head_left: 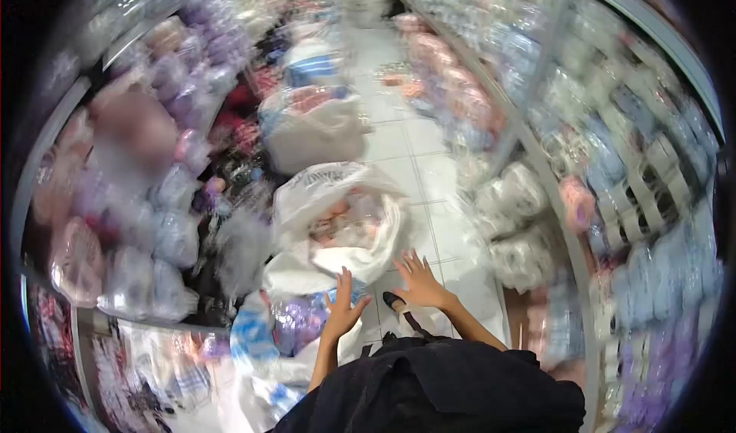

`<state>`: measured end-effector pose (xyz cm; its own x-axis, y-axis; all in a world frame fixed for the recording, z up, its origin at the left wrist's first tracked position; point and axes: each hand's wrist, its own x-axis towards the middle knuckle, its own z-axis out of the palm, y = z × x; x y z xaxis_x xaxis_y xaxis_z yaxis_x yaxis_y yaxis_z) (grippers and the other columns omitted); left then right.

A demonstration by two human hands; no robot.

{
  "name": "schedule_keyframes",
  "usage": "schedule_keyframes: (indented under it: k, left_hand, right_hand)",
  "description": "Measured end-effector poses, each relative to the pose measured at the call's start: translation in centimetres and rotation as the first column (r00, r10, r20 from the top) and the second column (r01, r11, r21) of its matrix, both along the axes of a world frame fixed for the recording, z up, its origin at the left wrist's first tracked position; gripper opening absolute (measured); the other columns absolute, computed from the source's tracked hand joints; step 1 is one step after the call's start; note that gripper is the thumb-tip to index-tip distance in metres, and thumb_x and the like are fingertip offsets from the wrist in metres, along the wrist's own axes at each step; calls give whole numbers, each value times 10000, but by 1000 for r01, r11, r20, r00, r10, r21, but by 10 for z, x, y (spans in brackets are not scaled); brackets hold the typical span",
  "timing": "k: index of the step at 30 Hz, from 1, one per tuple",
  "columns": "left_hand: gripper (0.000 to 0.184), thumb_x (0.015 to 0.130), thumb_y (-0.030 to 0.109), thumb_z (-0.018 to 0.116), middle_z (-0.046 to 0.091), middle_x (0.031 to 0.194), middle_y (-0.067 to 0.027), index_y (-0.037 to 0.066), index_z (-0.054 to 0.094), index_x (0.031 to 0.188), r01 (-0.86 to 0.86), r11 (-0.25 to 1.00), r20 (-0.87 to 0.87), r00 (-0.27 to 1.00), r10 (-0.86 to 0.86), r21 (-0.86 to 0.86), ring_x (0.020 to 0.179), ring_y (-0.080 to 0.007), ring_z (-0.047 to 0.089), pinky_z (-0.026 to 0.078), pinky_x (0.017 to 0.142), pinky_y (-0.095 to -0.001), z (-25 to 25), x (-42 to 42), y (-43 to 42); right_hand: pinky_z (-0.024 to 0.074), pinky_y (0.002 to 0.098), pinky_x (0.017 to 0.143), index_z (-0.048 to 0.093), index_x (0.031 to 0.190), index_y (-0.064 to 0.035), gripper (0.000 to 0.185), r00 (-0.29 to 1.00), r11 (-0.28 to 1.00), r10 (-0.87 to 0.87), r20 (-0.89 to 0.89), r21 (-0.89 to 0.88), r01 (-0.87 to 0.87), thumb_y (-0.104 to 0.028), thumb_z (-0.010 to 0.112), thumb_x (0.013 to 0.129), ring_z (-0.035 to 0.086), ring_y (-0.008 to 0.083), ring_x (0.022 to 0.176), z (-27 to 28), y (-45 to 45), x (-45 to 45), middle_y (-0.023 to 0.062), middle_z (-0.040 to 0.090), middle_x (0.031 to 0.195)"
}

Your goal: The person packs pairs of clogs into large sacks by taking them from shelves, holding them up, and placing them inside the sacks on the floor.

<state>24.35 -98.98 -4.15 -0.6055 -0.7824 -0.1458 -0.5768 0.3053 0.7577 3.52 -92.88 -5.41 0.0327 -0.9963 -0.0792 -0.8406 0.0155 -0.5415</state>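
Note:
Both of my hands reach forward, low in the head view, with nothing in them. My left hand (344,308) has its fingers apart and is nearest to a blue-and-white sack (254,333) holding purple plastic-wrapped goods (300,324). Fingers spread, my right hand (422,283) is over the tiled floor, just beyond the near edge of an open white sack (387,241). Inside that white sack lie pinkish wrapped items (349,220), too blurred to name. Whether either hand touches a sack I cannot tell.
Shelves of plastic-wrapped goods line the left (172,237) and right (652,180). More filled sacks (314,138) stand in a row up the left of the aisle. White floor tiles (402,138) run along its middle. A shelf post (537,57) rises on the right.

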Motion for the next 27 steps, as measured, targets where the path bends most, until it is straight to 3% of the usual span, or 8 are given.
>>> schedule_keyframes:
  k: [5,13,21,25,27]
  left_hand:
    - [743,770,403,488,35,1373,-78,98,81,1311,385,922,61,920,-387,43,1265,-242,9,-65,912,-566,-19,-44,31]
    - [761,763,401,497,31,1372,-84,74,78,1307,846,532,68,530,-845,17,1265,-238,-2,-83,901,-578,-4,-133,107]
    - [762,755,375,512,42,1373,-78,72,82,1306,993,97,135,106,-985,-72,1266,-236,5,-82,897,-582,14,-192,212]
    - [762,754,377,516,52,1373,-75,81,84,1308,992,-37,156,-18,-988,-118,1266,-238,8,-84,899,-577,9,-199,292]
    - [763,760,381,514,49,1373,-75,70,82,1307,995,-84,105,-77,-991,-61,1266,-237,4,-89,895,-578,12,-197,333]
  right_hand:
    - [45,497,974,189,1278,-53,712,948,936,-318,6,165,312,-427,487,750,-27,362,1239,-10,98,-9,226,117,1319]
    - [24,473,986,149,1291,-74,721,626,618,-779,22,195,762,-443,474,763,-66,329,1244,7,230,0,197,48,1340]
    - [44,478,988,167,1284,-72,702,287,283,-958,-22,119,952,-411,489,760,-36,319,1248,14,349,31,179,66,1341]
    - [50,495,982,169,1282,-68,709,165,160,-985,-47,110,981,-418,490,756,-36,325,1247,18,422,48,184,74,1339]
    - [54,495,981,170,1282,-67,717,92,88,-994,-54,78,993,-422,496,751,-26,331,1246,22,455,57,186,80,1337]
